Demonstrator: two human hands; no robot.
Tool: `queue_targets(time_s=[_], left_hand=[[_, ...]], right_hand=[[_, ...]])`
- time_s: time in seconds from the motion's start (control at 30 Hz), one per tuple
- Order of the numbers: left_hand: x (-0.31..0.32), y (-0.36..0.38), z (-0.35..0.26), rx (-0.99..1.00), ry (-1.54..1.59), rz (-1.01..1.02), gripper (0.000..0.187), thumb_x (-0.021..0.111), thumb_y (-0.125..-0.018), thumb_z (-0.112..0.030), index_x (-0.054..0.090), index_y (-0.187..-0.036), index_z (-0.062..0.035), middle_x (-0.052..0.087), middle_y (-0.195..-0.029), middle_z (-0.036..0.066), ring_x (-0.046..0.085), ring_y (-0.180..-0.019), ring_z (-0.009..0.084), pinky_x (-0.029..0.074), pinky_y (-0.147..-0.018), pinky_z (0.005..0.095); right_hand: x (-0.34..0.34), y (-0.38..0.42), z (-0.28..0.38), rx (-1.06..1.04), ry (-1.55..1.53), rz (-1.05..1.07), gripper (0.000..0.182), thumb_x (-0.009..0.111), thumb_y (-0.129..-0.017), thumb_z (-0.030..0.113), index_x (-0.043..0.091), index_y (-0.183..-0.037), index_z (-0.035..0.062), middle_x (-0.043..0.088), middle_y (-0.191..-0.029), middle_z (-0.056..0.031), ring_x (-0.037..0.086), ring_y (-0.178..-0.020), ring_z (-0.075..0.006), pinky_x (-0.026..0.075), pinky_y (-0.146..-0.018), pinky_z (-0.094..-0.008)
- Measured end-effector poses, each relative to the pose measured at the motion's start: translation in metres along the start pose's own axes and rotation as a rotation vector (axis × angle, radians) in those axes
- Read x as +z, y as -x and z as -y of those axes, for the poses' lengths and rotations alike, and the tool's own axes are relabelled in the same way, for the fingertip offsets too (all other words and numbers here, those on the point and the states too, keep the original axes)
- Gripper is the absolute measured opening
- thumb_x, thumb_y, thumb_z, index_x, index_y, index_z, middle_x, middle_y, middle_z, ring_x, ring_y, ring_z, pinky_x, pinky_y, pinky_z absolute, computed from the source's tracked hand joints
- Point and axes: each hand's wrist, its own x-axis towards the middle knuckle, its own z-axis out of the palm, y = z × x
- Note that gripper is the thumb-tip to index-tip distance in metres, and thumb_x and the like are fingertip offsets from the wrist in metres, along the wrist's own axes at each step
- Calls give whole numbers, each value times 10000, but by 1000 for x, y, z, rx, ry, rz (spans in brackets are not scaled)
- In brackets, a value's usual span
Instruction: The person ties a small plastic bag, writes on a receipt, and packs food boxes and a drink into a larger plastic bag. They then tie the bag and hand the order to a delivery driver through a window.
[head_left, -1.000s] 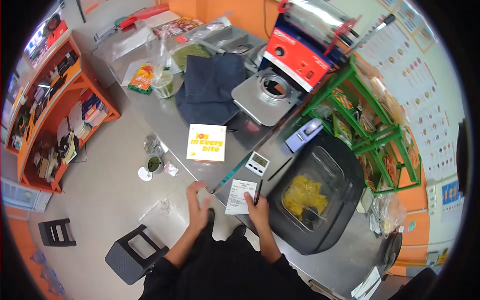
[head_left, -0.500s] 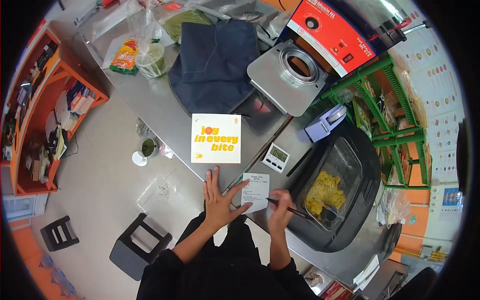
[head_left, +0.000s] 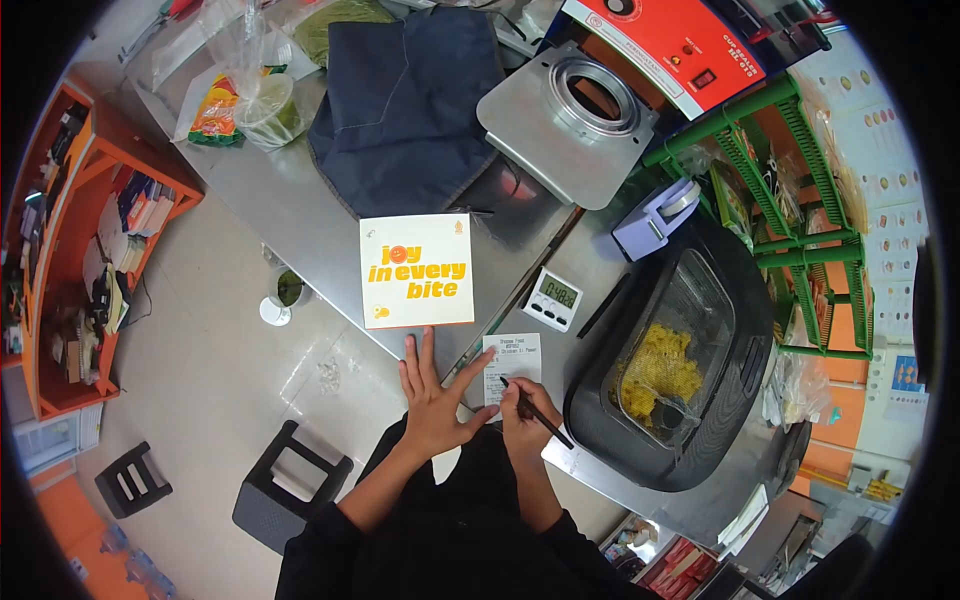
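Observation:
A small white paper receipt (head_left: 514, 355) lies on the steel counter (head_left: 320, 235) near its front edge. My left hand (head_left: 432, 392) rests flat on the counter with fingers spread, its thumb and forefinger touching the receipt's left side. My right hand (head_left: 522, 410) grips a black pen (head_left: 538, 410) whose tip touches the lower part of the receipt. A white box (head_left: 416, 270) printed "joy in every bite" lies just beyond my left hand. A small digital timer (head_left: 552, 299) stands right of the box.
A black fryer (head_left: 672, 372) holding yellow food sits to the right. Farther back are a dark blue cloth (head_left: 405, 100), a red cup-sealing machine (head_left: 640, 60), a lilac tape dispenser (head_left: 655, 218) and a green rack (head_left: 800, 200). A black stool (head_left: 290, 487) stands on the floor.
My right hand moved left from beside the fryer and set the pen tip on the receipt. My left hand shifted slightly to hold the receipt's edge. The view moved closer.

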Motion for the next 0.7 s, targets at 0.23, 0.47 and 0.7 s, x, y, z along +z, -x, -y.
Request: queue_targets(time_s=[0.23, 0.47, 0.7], left_hand=[[3, -1, 0, -16, 3, -10, 730, 789, -669, -413, 503, -1339, -362, 9, -1531, 261, -94, -1392, 506, 31, -1046, 685], [-1, -2, -4, -26, 9, 13, 732, 795, -660, -402, 508, -1332, -357, 6, -1531, 257, -100, -1391, 506, 49, -1041, 692], [1, -3, -2, -24, -20, 12, 757, 806, -648, -398, 498, -1338, -361, 4, -1533, 255, -110, -1390, 503, 50, -1043, 690]], right_hand=[[7, 1, 4, -65, 34, 18, 101, 639, -867, 52, 648, -914, -37, 653, -729, -71, 606, -626, -85, 459, -569, -202], [3, 1, 1, -39, 43, 20, 103, 663, -833, 34, 639, -917, -20, 658, -786, -111, 647, -654, -162, 500, -583, -261], [1, -2, 6, -73, 2, 92, 108, 677, -823, 30, 650, -917, -15, 660, -784, -112, 651, -662, -168, 501, -592, -259]])
